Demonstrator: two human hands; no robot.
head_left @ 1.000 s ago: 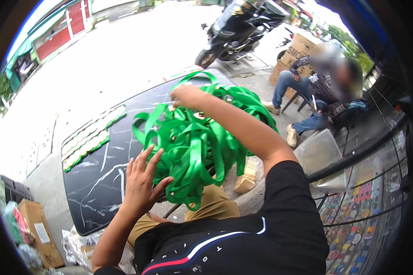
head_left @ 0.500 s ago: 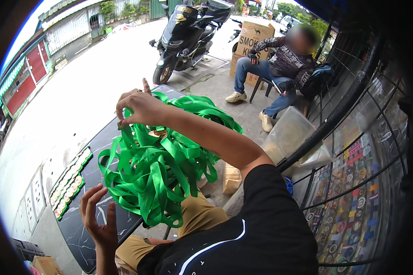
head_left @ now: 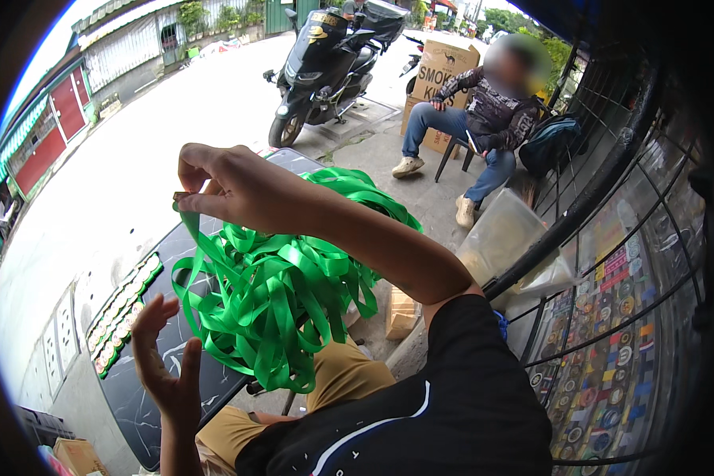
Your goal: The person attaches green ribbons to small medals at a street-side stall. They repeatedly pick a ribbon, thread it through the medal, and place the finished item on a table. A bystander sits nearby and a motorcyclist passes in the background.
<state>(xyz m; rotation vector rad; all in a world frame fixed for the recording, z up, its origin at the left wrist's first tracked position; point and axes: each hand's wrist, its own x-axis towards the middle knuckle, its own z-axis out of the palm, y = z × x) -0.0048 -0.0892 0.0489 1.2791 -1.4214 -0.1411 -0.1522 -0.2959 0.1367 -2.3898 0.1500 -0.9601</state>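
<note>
One heap of green ribbons [head_left: 293, 289] drapes over the right side of the black table [head_left: 139, 408] — some loops hang past its edge. Above the table, the right hand [head_left: 234, 189] pinches one ribbon end [head_left: 190, 225], perhaps metal-tipped, too small to tell. The left hand [head_left: 169, 377] — spread, empty — hovers over the table, beside the heap.

Raised right hand [head_left: 242, 186] seemingly pinches; left hand [head_left: 165, 373] spreads loosely.

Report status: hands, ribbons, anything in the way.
Right hand: pinching one green ribbon. Left hand: open, empty, beside the ribbon heap. Right forearm blocks view of part of the heap.
</note>
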